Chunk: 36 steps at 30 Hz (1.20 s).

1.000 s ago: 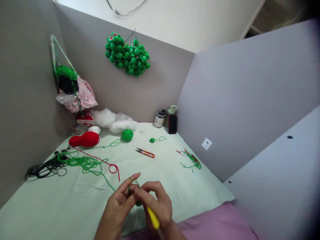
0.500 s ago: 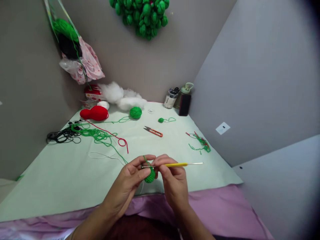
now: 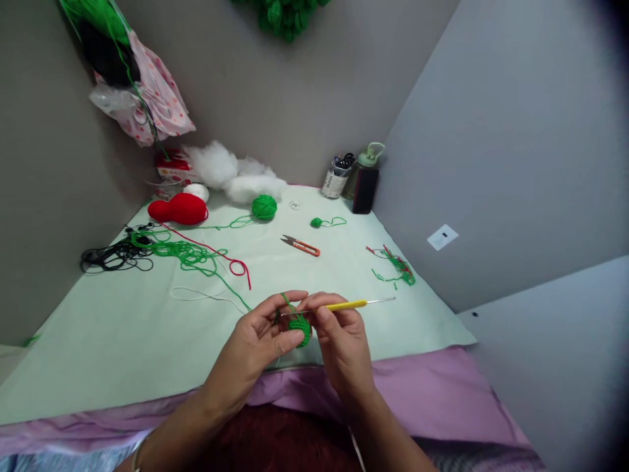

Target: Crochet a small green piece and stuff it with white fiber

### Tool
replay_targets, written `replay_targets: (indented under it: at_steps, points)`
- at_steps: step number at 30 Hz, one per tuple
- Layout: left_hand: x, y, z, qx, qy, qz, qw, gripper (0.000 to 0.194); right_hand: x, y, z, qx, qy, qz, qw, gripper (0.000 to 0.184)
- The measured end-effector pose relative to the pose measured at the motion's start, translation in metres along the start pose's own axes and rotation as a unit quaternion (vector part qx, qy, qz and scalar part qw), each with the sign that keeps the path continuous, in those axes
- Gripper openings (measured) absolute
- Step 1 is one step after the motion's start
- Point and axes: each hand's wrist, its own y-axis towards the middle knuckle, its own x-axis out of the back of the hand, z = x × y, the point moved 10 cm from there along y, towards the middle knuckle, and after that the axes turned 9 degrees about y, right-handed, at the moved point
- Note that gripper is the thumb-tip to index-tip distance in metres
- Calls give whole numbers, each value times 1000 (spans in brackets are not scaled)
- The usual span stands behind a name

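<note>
Between thumb and fingers, my left hand (image 3: 260,331) pinches a small green crocheted piece (image 3: 300,330), with a strand of green yarn running over its index finger. My right hand (image 3: 341,334) grips a crochet hook (image 3: 346,305) by its yellow handle, and the bare metal tip at the other end points right. The hook's working end lies over the top of the piece, beside my left fingers; whether it is inside a stitch I cannot make out. From my left hand the green yarn (image 3: 219,272) trails back to a loose tangle on the table.
Orange-handled thread snips (image 3: 301,246) lie mid-table. Behind them are a green yarn ball (image 3: 264,207), white stuffing (image 3: 221,167) and a red yarn skein (image 3: 179,208). Black cord (image 3: 115,254) is heaped left; yarn scraps (image 3: 400,267) lie right. A phone (image 3: 365,190) leans on a bottle at the back.
The view has tipped down slightly, so things sit higher in the picture. The crocheted piece has turned a little in my left fingers, and the hook tilts more. Both hands keep their hold.
</note>
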Motion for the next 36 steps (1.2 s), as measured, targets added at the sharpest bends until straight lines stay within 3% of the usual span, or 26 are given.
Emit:
replay_targets:
  at_steps: [8,13,17,21,28,36]
  points:
    - [-3,-3,-4,-1,-3,5,1000,38,-1,-2,1,5,-15,16,1000,10]
    - [2,-3,-5,3,-1,-25,1000,35,-5,-4,17,55,-70,43,995,13]
    - [12,-3,-7,4,3,-67,998,34,5,-2,28,85,-62,-2,994,17]
    - [11,-4,-8,4,-3,-61,998,31,14,-5,38,117,-62,-54,990,19]
    - [8,-5,-6,-2,-3,-45,999,29,2,-10,28,84,-72,4,994,20]
    - [9,-5,-2,6,4,-42,999,29,1,-9,21,74,-68,16,995,20]
